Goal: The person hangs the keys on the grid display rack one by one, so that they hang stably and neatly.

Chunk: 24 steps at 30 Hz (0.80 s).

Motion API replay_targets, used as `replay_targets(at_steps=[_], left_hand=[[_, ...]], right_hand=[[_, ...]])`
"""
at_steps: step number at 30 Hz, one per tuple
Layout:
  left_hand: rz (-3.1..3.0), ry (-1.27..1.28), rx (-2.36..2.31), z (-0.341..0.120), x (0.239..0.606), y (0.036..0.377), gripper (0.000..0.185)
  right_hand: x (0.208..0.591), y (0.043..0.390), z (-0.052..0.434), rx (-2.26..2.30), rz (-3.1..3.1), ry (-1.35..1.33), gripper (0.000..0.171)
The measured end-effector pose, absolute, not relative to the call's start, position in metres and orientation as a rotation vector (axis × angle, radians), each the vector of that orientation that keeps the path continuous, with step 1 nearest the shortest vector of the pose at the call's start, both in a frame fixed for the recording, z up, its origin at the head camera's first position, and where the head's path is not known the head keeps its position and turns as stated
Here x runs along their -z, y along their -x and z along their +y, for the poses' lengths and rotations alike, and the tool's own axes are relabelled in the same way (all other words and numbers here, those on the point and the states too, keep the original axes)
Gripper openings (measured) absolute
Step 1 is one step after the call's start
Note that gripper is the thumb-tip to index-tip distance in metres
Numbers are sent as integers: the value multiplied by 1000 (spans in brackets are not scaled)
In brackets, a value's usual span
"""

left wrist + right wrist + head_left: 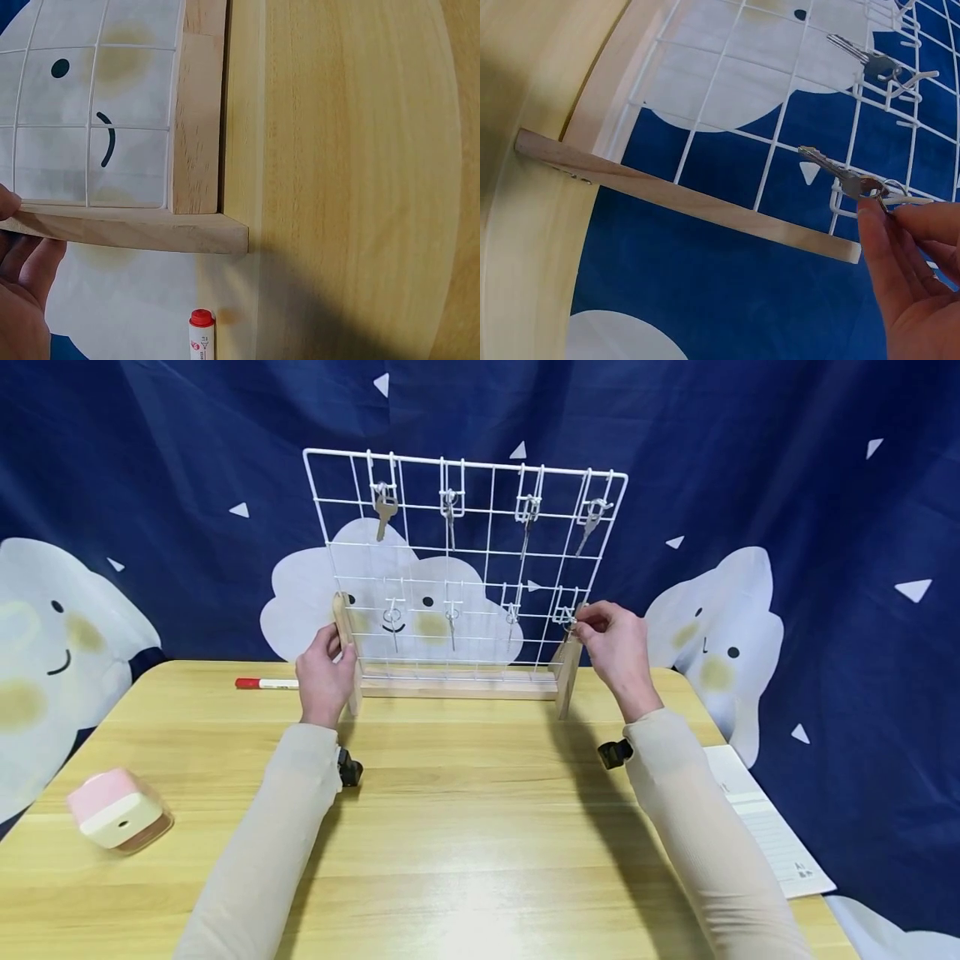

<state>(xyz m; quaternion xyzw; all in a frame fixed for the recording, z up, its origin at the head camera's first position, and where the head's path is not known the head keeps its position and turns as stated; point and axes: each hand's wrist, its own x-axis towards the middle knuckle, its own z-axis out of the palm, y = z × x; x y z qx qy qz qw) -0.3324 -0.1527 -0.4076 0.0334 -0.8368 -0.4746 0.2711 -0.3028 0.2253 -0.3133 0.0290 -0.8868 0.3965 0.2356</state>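
A white wire grid rack [465, 539] stands on a wooden base [457, 685] at the far side of the table. Several keys hang from its hooks in two rows. My left hand [339, 647] grips the rack's left wooden side post [347, 643]; in the left wrist view only its fingertips [22, 277] show, beside the post's foot [135, 229]. My right hand [581, 620] pinches the ring of a silver key [832, 166] at the lower right hook [911, 200]. Thumb and forefinger [877, 225] close on the ring [874, 187].
A red-capped marker [266, 683] lies left of the rack, with its cap [201, 319] near the post's foot. A pink and white box [116, 806] sits at the table's [465, 827] left front. A printed sheet [765, 827] hangs over the right edge. A blue cloud backdrop hangs behind.
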Motion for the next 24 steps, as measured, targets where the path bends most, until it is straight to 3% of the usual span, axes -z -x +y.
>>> replay_targets(at_steps=[16,24], left_hand=[[-2342,-91,1289,-160,405,327,36],[-2777,67,1200,-173,407,300,46]], right_hand=[[346,277,238,-1007,-2651,-190,23],[374,251,240,-871,-2964,-275,41]])
